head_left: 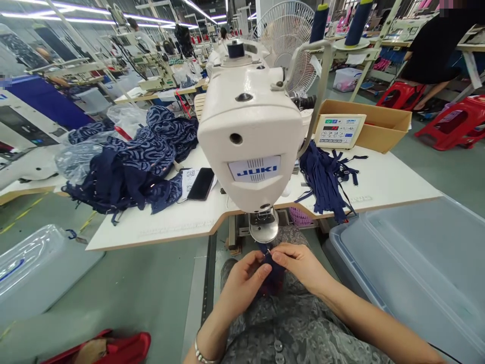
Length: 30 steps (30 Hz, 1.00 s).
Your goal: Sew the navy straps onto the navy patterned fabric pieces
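My left hand (244,283) and my right hand (301,263) meet just in front of the sewing machine (253,126), above my lap. Between them is a narrow navy fabric strap (273,275), with a small shiny ring or slider (268,250) near the fingertips. Both hands are closed, thumbs against fingers, pinching the strap by that shiny piece. The strap's upper end reaches the machine's rounded metal plate (264,232). Its lower part hangs toward my lap, and my fingers hide some of it.
On the white table (182,227) lie a heap of navy and patterned garments (125,167), a phone (201,183) and a bundle of navy straps (328,179). A control panel (340,130) stands before a cardboard box (386,126). Plastic bins (417,242) flank me; a person sits far right.
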Each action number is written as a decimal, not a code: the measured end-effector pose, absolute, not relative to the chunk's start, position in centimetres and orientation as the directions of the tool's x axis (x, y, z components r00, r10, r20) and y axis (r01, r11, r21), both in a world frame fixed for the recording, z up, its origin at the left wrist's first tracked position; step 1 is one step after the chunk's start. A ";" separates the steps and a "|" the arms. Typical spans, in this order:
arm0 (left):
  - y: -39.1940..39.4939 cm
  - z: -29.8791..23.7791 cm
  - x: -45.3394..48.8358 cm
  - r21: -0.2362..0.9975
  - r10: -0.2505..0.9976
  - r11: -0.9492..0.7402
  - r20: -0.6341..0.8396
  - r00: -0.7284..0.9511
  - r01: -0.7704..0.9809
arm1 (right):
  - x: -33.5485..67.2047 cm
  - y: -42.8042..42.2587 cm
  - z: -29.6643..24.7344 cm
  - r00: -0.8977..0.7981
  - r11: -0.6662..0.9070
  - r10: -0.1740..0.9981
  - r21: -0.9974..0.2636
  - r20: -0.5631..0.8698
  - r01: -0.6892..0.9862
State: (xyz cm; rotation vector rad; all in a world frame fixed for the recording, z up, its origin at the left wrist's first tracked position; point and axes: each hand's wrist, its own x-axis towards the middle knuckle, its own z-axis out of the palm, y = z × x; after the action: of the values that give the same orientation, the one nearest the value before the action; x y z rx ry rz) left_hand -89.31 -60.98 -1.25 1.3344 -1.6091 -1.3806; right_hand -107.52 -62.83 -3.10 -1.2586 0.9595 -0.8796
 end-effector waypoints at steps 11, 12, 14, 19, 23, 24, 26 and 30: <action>-61.0 -0.8 -89.6 0.898 -0.969 0.040 -0.071 -0.235 -0.438 | -108.2 -63.5 -2.9 0.468 -0.295 -0.868 -0.930 0.165 -0.221; -60.9 -0.8 -89.7 0.881 -0.965 0.055 -0.073 -0.251 -0.470 | -108.2 -63.6 -2.9 0.480 -0.275 -0.865 -0.938 0.146 -0.210; -60.8 -0.6 -89.9 0.848 -0.958 0.095 -0.065 -0.280 -0.521 | -107.9 -63.7 -3.0 0.445 -0.157 -0.892 -0.978 0.082 -0.136; -60.6 -0.7 -90.3 0.776 -0.968 0.132 -0.034 -0.250 -0.617 | -107.3 -63.4 -3.7 0.291 -0.029 -0.956 -1.000 0.029 0.004; -60.5 -1.0 -90.3 0.739 -0.973 0.181 0.039 -0.226 -0.649 | -107.2 -63.0 -4.1 0.216 -0.122 -0.970 -0.992 0.110 -0.041; -60.5 -1.1 -90.2 0.733 -0.972 0.203 0.069 -0.226 -0.649 | -107.2 -62.9 -4.1 0.200 -0.136 -0.972 -0.989 0.123 -0.050; -60.5 -1.3 -90.2 0.717 -0.965 0.250 0.130 -0.228 -0.651 | -107.2 -62.7 -4.1 0.172 -0.149 -0.976 -0.986 0.134 -0.076; -60.5 -1.4 -90.2 0.678 -0.946 0.325 0.225 -0.234 -0.660 | -107.0 -62.5 -4.0 0.142 -0.140 -0.982 -0.985 0.125 -0.104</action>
State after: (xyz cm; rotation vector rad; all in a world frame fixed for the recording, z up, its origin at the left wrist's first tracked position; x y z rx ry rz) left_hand -90.25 -60.48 -1.40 1.4088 -1.9828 -0.6035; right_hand -107.00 -62.47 -3.96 -1.4522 1.1234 -1.1481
